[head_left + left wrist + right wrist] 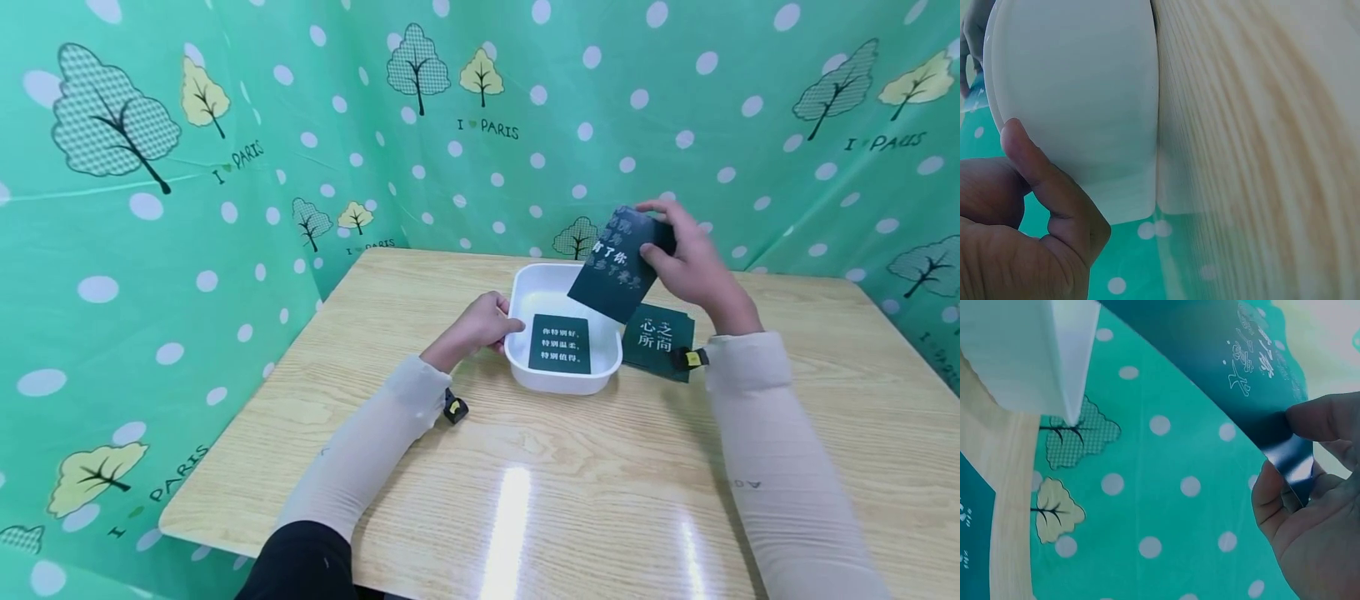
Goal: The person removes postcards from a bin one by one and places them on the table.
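Observation:
My right hand point(696, 265) pinches a dark green card point(617, 271) with printed Chinese characters, thumb on its face and fingers behind. The card is tilted above the right side of a white plastic tub point(562, 384). Inside the tub, another green card point(559, 358) with three lines of white writing leans against the near wall. My left hand point(480, 325) grips the tub's left rim; in the left wrist view its thumb point(1025, 150) presses on the white wall point(1085, 112). Right of the tub lie several green cards point(651, 354) in a loose stack, partly under my right wrist.
The pale wooden table point(420, 500) carries the tub and cards. A green curtain point(525, 150) with white dots and trees hangs behind and to the left, close to the table's edges. Small black-and-yellow wrist devices point(455, 407) sit at both cuffs.

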Action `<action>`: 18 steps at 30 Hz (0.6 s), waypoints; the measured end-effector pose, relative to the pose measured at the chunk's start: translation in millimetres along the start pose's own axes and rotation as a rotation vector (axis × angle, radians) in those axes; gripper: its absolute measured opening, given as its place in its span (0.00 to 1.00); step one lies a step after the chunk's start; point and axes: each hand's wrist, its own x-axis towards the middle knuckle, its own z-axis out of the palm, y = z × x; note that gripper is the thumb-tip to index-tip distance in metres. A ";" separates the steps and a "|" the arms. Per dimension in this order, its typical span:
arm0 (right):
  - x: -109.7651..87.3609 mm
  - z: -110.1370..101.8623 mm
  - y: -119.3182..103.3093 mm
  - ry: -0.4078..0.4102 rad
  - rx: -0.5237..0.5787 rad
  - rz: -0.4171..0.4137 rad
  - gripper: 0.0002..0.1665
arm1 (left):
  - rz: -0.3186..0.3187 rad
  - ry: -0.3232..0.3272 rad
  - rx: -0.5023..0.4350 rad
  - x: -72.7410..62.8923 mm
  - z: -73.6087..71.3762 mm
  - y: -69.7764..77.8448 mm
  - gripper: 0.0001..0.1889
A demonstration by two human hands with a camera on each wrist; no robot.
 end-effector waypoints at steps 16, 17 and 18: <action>-8.8 -41.6 48.9 0.141 -0.093 0.205 0.29 | -0.006 -0.003 -0.001 2.8 -0.2 0.9 0.14; -9.5 -43.3 51.6 0.139 -0.094 0.218 0.29 | -0.007 -0.002 0.000 3.0 -0.1 0.9 0.14; -10.1 -44.8 54.1 0.135 -0.092 0.230 0.29 | -0.009 -0.001 0.000 3.3 0.1 0.7 0.14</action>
